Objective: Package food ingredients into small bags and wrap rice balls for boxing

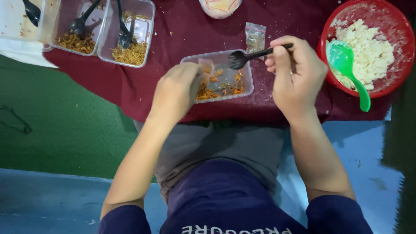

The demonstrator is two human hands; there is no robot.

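Note:
A clear plastic container [242, 84] with a little orange shredded food sits on the dark red cloth in front of me. My left hand [177, 89] rests over its left side, fingers closed on what looks like a small clear plastic bag [207, 66] over the food. Pinched in my right hand [294, 71] is a black plastic spoon [242, 57], whose bowl hovers over the container's far edge. A small clear zip bag [255, 37] lies just beyond the container.
A red bowl [392, 26] of white crumbly rice with a green spoon [346, 65] stands at the right. Two clear containers [145, 32] with orange food and black spoons sit at the far left. A round tub [220, 8] is at the top. The cloth's edge [130, 93] drops off toward me.

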